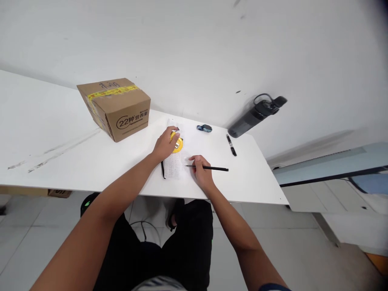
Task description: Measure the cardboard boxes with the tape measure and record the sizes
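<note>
A sheet of paper covered in fine print [174,167] lies on the white table [130,169]. My left hand [165,144] is closed around a round yellow tape measure [178,145] that rests on the upper part of the sheet. A thin black strap [163,169] sticks out below that hand, along the paper's left edge. Beside the sheet's right edge, my right hand [201,171] grips a slim black pencil [216,168]. Its tip points left over the paper; whether it touches the surface I cannot tell.
A taped cardboard box [127,113] stands at the back left. Toward the wall lies a small dark blue object [204,128]. A black marker [231,145] lies to the right, near a dark water bottle [250,119]. The table's front edge runs just before my forearms.
</note>
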Motion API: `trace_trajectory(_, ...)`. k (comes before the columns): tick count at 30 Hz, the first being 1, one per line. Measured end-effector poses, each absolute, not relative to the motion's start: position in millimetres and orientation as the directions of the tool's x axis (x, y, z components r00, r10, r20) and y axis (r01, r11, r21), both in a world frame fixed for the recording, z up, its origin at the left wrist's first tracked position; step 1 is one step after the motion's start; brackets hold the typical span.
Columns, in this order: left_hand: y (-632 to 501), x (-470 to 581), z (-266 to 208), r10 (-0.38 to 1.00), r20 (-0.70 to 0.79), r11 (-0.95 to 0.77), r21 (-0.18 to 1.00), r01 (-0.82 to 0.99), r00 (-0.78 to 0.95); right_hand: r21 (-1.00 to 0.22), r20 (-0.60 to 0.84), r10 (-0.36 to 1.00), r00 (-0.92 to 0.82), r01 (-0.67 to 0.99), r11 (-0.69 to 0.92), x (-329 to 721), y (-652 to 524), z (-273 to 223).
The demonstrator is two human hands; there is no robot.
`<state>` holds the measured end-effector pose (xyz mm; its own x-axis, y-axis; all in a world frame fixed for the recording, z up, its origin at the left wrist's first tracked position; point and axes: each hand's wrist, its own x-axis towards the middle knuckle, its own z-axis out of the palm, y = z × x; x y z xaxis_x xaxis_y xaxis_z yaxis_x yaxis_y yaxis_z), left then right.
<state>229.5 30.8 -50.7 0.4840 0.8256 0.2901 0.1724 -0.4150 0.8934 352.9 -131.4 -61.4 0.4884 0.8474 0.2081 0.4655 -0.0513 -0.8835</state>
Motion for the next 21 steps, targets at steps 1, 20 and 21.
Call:
trace_trajectory(1,30,230,-52,0.829,0.294,-0.411,0.897,0.161,0.475,-0.87,0.238,0.833,0.5,0.492,-0.046,354,-134,-62)
trace_trajectory(20,20,210,-52,0.898,0.154,-0.268,0.935,0.234,0.413,-0.529,0.37,0.679,0.634,0.745,-0.407,376,-115,-90)
trace_trajectory(21,20,208,-51,0.898,0.163,-0.275,0.933,0.233,0.408,-0.537,0.362,0.686,0.631,0.743,-0.4,375,-114,-91)
